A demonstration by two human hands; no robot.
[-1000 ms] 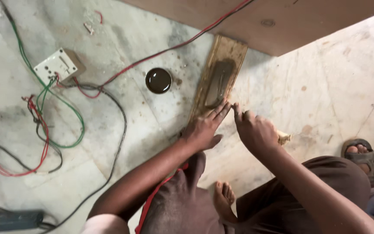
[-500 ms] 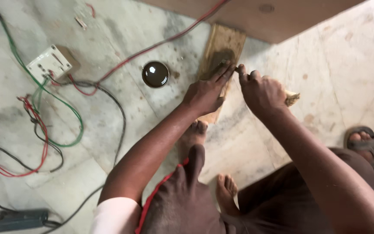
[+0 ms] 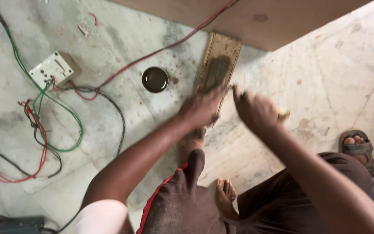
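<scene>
— Pressing down near the lower end of the wooden strip (image 3: 217, 69), the left hand (image 3: 202, 108) lies flat with fingers spread, pinning it to the floor (image 3: 325, 78). See it?

— Yes. And the right hand (image 3: 256, 110)?

— Just beside the strip, curled shut around a small pale wad (image 3: 283, 114) that pokes out past the knuckles; it is blurred, so I cannot tell what the wad is.

— How would you do this well?

— I'd judge that steady weight from the left hand matters, so the strip does not slide on the smooth stone, with strokes running along its length over the dark patch in the middle.

— What lies around?

— A small round tin (image 3: 155, 79) of dark liquid sits just left of the strip. Farther left, a white switch box (image 3: 53, 69) trails red, green and black wires (image 3: 61, 117) over the floor. A wooden board (image 3: 256, 17) touches the strip's far end.

— Anything in the way?

— The tin is near enough for an elbow to tip, and the person's bare foot (image 3: 226, 197) is tucked close below.
</scene>
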